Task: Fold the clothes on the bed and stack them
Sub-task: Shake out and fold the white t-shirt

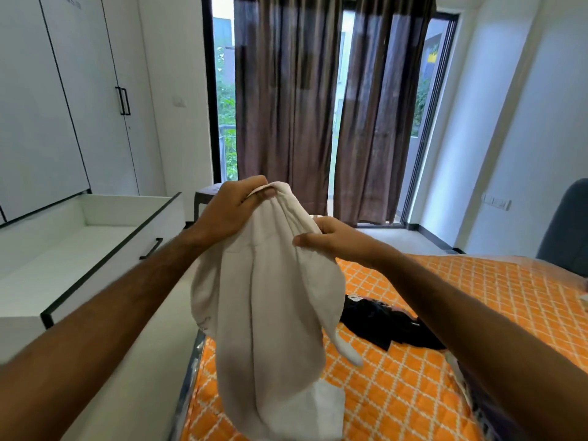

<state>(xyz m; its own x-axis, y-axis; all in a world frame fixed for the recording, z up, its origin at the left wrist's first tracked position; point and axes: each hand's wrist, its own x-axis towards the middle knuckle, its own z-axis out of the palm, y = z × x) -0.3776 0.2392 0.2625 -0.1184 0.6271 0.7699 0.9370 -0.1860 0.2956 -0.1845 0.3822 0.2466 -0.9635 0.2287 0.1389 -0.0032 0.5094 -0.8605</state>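
Orange bed cover [477,313] with white lattice print, filling the lower right. White wardrobe [79,90] on the left, black handles on its closed doors. Below it an open white drawer [95,249] with black edging, pulled out beside the bed; nothing visible inside. Brown curtains [318,106] drawn partway over a glass door at the back.

Held up over the near edge of the bed: a white garment [264,297], hanging bunched and unfolded, lower end reaching down toward a flat white piece [327,405] lying on the cover. Behind it on the bed, a crumpled black garment [381,319].

Left hand [232,208] pinching the top edge of the white garment between thumb and curled fingers. Right hand [331,238] gripping a fold lower on its right side, thumb on top. No legible writing or labels anywhere.
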